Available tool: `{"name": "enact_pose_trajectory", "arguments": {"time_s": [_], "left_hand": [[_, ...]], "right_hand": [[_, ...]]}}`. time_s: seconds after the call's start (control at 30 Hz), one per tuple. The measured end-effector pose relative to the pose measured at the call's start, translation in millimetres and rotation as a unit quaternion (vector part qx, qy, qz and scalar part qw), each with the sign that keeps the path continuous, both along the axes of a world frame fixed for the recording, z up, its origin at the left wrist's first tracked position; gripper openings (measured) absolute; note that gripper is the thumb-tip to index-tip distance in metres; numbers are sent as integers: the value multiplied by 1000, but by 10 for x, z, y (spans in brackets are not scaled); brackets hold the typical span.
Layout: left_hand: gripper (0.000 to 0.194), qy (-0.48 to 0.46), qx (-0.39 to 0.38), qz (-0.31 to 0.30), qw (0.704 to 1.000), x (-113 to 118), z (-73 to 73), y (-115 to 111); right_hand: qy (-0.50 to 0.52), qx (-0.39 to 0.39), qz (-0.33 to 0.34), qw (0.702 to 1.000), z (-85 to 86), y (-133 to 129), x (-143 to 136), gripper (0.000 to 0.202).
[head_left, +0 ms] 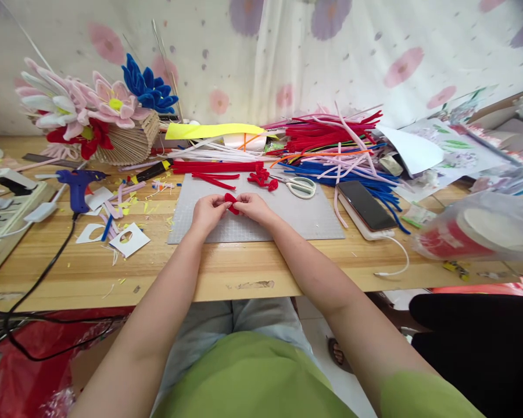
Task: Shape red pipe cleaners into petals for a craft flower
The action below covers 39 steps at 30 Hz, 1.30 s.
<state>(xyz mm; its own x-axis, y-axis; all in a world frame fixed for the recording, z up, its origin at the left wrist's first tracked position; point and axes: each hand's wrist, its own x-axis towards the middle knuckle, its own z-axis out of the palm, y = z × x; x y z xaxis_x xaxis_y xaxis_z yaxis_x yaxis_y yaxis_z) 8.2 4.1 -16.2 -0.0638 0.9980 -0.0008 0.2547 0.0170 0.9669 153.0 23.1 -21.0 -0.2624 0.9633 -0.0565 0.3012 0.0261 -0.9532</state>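
A small red fuzzy piece point(231, 203) is held between my two hands above the grey cutting mat point(305, 223). My left hand point(210, 213) pinches its left side, and the fingers of my right hand point(253, 209) close on its right side. Just behind the hands, several red pipe cleaners point(218, 168) lie along the mat's back edge. A cluster of curled red pieces point(261, 177) rests beside the scissors point(300, 187), whose pale handles point right.
On the left are a blue glue gun point(79, 188), cut white cards point(131, 240), scraps and fuzzy flowers point(113, 101). Bundled pipe cleaners point(322, 136) lie behind the mat. A phone point(366, 206) and a bagged red tub point(470, 232) are on the right.
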Motion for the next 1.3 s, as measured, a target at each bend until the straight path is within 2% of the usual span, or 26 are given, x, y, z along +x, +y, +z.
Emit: {"name": "enact_pose_trajectory", "arguments": {"time_s": [0.13, 0.33, 0.47, 0.57, 0.67, 0.87, 0.97, 1.03, 1.17, 1.23, 1.3], "left_hand": [[37, -46, -13, -10, 999, 41, 22, -3], [28, 5, 3, -14, 1000, 24, 8, -2], [21, 27, 22, -13, 999, 19, -21, -5], [20, 8, 33, -13, 999, 38, -48, -2], [18, -35, 21, -25, 999, 69, -55, -2], [20, -86, -27, -5, 996, 99, -9, -14], [19, -77, -46, -1, 996, 91, 3, -32], [15, -29, -32, 4, 999, 81, 1, -47], [12, 70, 46, 18, 996, 69, -8, -54], [16, 37, 62, 15, 997, 72, -12, -43], [17, -23, 44, 6, 999, 80, -12, -33]], "right_hand": [[18, -17, 20, 1000, 9, 6, 8, 11], [-13, -1, -48, 999, -39, 39, 4, 17], [-33, 9, -41, 999, -60, 47, 0, 15], [-26, 9, -21, 999, -58, 39, 0, 12], [-19, -1, -9, 1000, -37, 25, 1, 10], [-35, 18, -54, 998, -48, 40, 0, 16], [-43, 20, -58, 997, -78, 55, -8, 15], [-48, 14, -59, 997, -83, 54, -14, 15], [-25, -5, -45, 999, -32, 25, -10, 13], [-3, -25, -17, 1000, 17, -4, 2, 15], [8, -47, 9, 999, 66, -34, 13, 17]]}}
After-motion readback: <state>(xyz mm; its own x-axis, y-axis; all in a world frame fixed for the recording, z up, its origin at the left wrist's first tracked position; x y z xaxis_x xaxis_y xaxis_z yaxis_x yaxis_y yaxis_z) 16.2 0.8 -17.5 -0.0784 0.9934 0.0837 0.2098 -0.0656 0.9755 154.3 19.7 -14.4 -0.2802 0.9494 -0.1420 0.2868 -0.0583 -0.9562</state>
